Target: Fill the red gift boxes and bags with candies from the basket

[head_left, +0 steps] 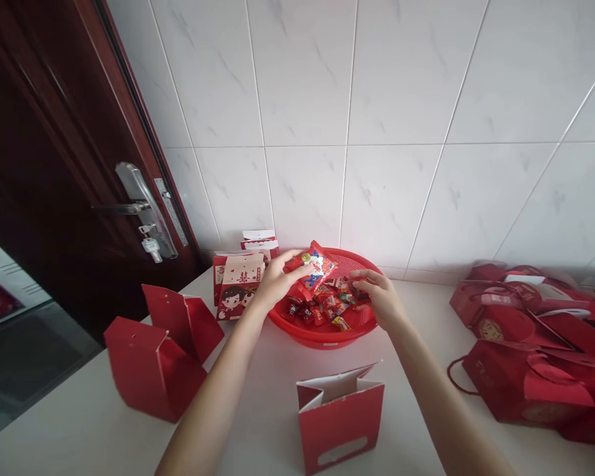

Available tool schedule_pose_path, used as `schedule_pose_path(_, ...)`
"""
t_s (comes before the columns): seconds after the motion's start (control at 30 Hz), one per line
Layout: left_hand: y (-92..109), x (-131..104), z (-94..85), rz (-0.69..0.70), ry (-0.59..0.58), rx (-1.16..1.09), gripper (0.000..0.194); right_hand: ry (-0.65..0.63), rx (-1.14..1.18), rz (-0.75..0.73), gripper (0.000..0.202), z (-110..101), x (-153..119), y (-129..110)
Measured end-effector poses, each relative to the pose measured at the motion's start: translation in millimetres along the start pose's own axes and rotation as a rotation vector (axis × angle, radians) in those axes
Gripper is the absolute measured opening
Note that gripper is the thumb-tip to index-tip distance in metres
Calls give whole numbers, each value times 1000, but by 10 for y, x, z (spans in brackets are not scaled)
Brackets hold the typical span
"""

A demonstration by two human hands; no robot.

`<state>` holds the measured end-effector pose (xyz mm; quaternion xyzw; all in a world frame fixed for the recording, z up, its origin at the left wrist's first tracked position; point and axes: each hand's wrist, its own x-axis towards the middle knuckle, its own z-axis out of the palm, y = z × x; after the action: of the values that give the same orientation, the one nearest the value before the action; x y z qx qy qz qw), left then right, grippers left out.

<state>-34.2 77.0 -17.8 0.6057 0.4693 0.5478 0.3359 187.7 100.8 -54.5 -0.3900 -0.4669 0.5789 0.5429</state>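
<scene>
My left hand (pixel 283 277) grips a red candy packet (pixel 317 268) with a colourful print, above the left part of a round red basket (pixel 322 341). Several small wrapped candies (pixel 327 307) lie inside the basket. Over the basket's right side is my right hand (pixel 377 294), its fingers bent together among the candies; what they hold, if anything, is hidden. A red paper box (pixel 344 420) with an open top stands upright in front of the basket, between my forearms.
Two red boxes (pixel 153 363) stand at the left. Printed cards or boxes (pixel 238 284) lean near the wall, left of the basket. Many red gift boxes (pixel 530 383) are heaped at the right. A dark door (pixel 54 132) with keys in its lock is at the left.
</scene>
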Motion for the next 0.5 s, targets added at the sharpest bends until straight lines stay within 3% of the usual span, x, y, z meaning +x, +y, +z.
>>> schedule_pose_path(0.27,-95,33,57,24,-18,35,55,-58,28,50,27,43,-18,4)
schedule_pose_path(0.5,-153,59,112,-20,8,63,57,-10,164,57,29,19,18,21)
